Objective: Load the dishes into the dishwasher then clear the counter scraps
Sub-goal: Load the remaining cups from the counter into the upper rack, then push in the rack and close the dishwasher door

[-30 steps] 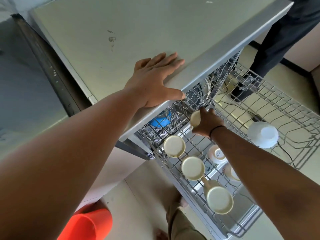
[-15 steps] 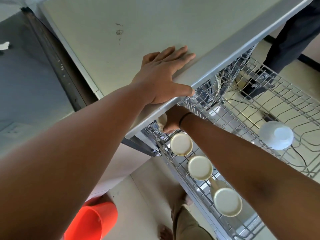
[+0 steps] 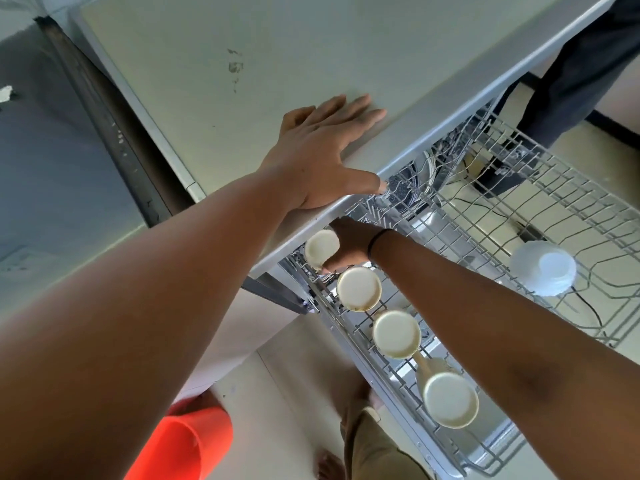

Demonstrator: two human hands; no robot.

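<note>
Down at the back-left corner of the pulled-out upper rack (image 3: 519,209), the right hand (image 3: 349,245) is wrapped around a cream cup (image 3: 321,248), bottom-up, tucking it in at 11 o'clock from the three cups (image 3: 359,288) already lined along the rack's left edge. Upside down makes sense so they drain. Left hand (image 3: 322,157) lies flat, fingers spread, on the table (image 3: 242,46) over the dishwasher, looks like bracing for the lean. White bowl (image 3: 543,268) sits inverted at 3 o'clock, well apart. Orange bucket (image 3: 183,445) on the floor.
</note>
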